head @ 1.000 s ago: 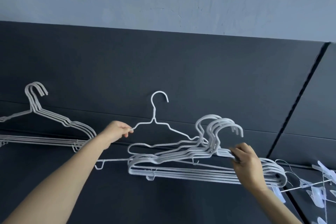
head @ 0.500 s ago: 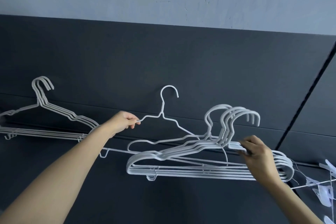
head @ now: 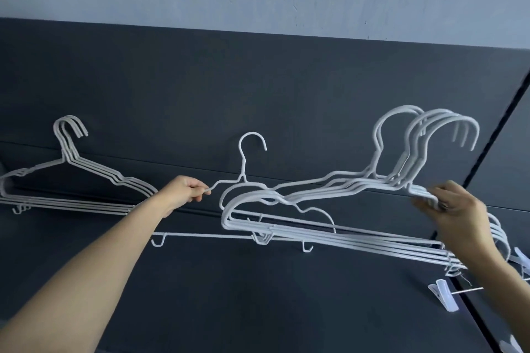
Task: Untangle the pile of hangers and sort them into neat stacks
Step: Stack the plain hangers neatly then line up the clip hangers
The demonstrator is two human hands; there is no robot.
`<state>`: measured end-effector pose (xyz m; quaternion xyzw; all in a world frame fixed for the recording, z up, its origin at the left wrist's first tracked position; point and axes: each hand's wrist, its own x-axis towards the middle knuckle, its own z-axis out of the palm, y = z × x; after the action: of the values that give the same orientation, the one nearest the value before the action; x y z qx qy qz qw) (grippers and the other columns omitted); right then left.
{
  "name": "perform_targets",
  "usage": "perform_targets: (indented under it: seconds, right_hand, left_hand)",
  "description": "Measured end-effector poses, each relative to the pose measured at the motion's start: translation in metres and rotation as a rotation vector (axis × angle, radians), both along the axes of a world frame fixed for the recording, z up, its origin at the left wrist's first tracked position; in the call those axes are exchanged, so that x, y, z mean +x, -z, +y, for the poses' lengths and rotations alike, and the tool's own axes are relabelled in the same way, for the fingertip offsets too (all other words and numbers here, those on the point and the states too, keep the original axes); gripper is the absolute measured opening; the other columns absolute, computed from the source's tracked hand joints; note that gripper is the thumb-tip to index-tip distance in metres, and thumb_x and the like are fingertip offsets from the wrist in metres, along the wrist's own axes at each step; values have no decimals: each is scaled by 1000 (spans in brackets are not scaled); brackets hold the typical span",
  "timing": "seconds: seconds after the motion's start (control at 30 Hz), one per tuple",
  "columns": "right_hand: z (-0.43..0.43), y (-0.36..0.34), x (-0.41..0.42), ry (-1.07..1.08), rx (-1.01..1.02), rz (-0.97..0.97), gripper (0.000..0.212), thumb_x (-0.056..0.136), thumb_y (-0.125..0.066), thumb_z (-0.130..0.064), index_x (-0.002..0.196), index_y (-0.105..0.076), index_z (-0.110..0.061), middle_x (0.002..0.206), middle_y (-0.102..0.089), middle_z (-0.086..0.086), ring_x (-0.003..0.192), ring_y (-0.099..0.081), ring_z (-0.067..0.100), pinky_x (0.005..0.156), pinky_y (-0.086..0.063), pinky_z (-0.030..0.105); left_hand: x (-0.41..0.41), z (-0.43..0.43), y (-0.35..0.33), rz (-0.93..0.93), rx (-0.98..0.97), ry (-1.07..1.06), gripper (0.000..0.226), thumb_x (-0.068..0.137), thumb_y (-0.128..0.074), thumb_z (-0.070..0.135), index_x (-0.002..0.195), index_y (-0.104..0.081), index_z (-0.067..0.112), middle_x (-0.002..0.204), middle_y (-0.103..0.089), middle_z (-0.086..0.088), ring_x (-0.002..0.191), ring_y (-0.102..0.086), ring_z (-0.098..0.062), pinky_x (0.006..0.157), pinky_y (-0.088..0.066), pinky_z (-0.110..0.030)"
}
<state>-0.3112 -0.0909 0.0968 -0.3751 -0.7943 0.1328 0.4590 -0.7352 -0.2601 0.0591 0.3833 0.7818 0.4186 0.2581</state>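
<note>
My left hand [head: 183, 191] pinches the left shoulder of a thin white wire hanger [head: 243, 169], whose hook stands upright and whose bottom bar carries small hooks. My right hand [head: 453, 206] grips the right shoulders of a bundle of several thicker white hangers [head: 329, 235], lifted off the dark mat. The bundle overlaps the right half of the thin hanger, and the two look partly entangled. At the far left, a neat stack of several thin white hangers [head: 74, 180] lies flat on the mat.
Everything sits on a dark grey padded mat [head: 258, 94] against a pale blue-grey wall. A seam in the mat runs diagonally at the right. White clip hangers [head: 443, 296] lie at the lower right edge, partly out of frame.
My right hand has pulled the thick bundle rightward and upward, away from the thin hanger. My left hand still holds the thin hanger in about the same place.
</note>
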Motion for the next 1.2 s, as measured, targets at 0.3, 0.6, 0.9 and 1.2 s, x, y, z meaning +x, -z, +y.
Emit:
perform_targets:
  seconds: [0.3, 0.6, 0.9, 1.2]
  right_hand:
    - [-19, 46, -30, -71, -128, -147, 13, 67, -76, -1, 66, -69, -12, 65, -53, -15, 63, -49, -13, 57, -33, 6]
    - [-27, 81, -75, -37, -239, -188, 13, 76, -69, -7, 73, -64, 4, 69, -42, -9, 71, -47, 19, 65, -33, 24]
    - [-31, 89, -93, 129, -68, -296, 22, 59, -73, 4, 71, -59, -7, 77, -65, 8, 71, -62, 33, 82, -48, 48]
    - [-40, 93, -89, 133, 18, -353, 24, 64, -71, -7, 87, -64, -9, 74, -63, 8, 65, -60, 33, 63, -51, 37]
  left_hand:
    - [44, 26, -11, -2, -23, 145, 26, 92, -49, 7, 78, -68, 18, 61, -51, 1, 59, -38, -9, 59, -33, -20]
    - [92, 40, 0, -47, -41, 231, 27, 92, -50, 8, 75, -67, 20, 62, -57, 1, 56, -42, -7, 57, -35, -17]
    - [120, 26, 17, 39, 90, 250, 19, 92, -50, 31, 85, -65, 22, 86, -66, 4, 86, -57, -7, 94, -44, -37]
    - [144, 12, 42, 890, -110, 244, 47, 91, -44, 15, 136, -32, 16, 128, -49, -3, 117, -46, -22, 99, -38, -33]
